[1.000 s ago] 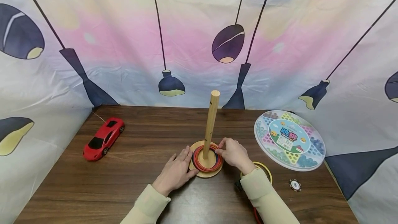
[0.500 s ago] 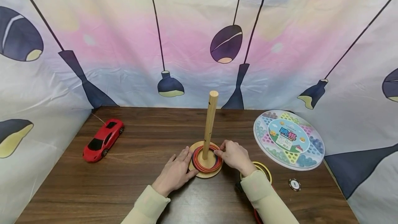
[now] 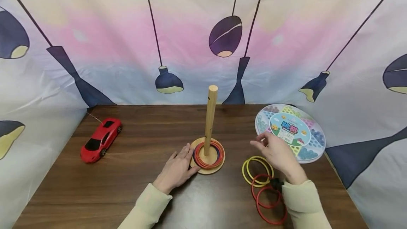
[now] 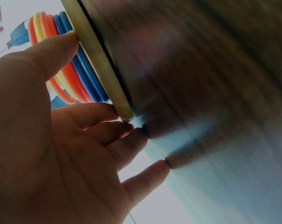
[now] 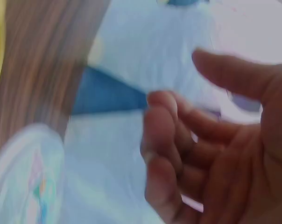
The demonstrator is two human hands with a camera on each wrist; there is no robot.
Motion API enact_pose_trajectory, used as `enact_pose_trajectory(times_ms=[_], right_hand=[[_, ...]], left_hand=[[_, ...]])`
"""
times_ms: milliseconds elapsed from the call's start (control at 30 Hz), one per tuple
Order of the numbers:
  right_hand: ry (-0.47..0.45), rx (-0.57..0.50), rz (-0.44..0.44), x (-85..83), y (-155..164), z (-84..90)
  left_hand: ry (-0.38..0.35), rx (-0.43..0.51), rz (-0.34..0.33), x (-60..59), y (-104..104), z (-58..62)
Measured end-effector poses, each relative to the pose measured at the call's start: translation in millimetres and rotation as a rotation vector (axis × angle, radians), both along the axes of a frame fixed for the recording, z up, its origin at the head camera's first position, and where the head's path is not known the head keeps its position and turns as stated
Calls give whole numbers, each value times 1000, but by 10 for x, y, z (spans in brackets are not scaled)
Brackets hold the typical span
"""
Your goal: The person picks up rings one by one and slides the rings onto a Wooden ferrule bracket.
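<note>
Right wrist view is blurred; the right hand (image 3: 278, 153) hovers with loose, empty fingers above the yellow rings (image 3: 257, 171). The left hand (image 3: 176, 169) lies flat on the desk (image 3: 133, 186), fingers touching the peg base (image 3: 219, 167). A game board (image 3: 290, 131) lies beyond.

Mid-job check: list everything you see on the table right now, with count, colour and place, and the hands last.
wooden peg stand: 1, light wood, upright at table centre
stacked rings: several, red, orange and blue, round the peg on its base
loose yellow rings: 2, yellow, flat on the table right of the stand
loose red rings: 2, red, nearer the front edge, overlapping the yellow ones
toy car: 1, red, far left
round game box: 1, multicoloured, far right
table: 1, dark wood
left hand: 1, flat, fingers touching the base rim
right hand: 1, empty, above the loose rings
</note>
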State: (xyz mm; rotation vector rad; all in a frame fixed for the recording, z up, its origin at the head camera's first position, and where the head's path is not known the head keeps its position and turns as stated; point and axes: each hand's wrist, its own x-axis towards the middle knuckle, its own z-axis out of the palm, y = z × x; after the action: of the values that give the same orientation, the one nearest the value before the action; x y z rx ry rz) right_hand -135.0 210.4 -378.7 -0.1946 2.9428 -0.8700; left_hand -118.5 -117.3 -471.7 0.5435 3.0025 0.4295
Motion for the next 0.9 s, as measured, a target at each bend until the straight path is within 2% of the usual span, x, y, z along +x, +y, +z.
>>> enact_pose_trajectory(times_ms=[133, 300, 467, 600, 733, 900], right_hand=[[-78, 49, 40, 175, 294, -49], [-200, 101, 25, 418, 577, -316], [-264, 82, -21, 511, 700, -555], [-284, 49, -24, 559, 724, -690], [-314, 11, -24, 599, 725, -754], [-336, -43, -11, 632, 713, -755]], left_hand=[[12, -8, 5, -33, -7, 11], [6, -4, -4, -43, 23, -5], [12, -8, 4, -62, 12, 8], [23, -14, 1, -71, 13, 17], [16, -12, 0, -60, 20, 17], [12, -18, 0, -41, 35, 12]])
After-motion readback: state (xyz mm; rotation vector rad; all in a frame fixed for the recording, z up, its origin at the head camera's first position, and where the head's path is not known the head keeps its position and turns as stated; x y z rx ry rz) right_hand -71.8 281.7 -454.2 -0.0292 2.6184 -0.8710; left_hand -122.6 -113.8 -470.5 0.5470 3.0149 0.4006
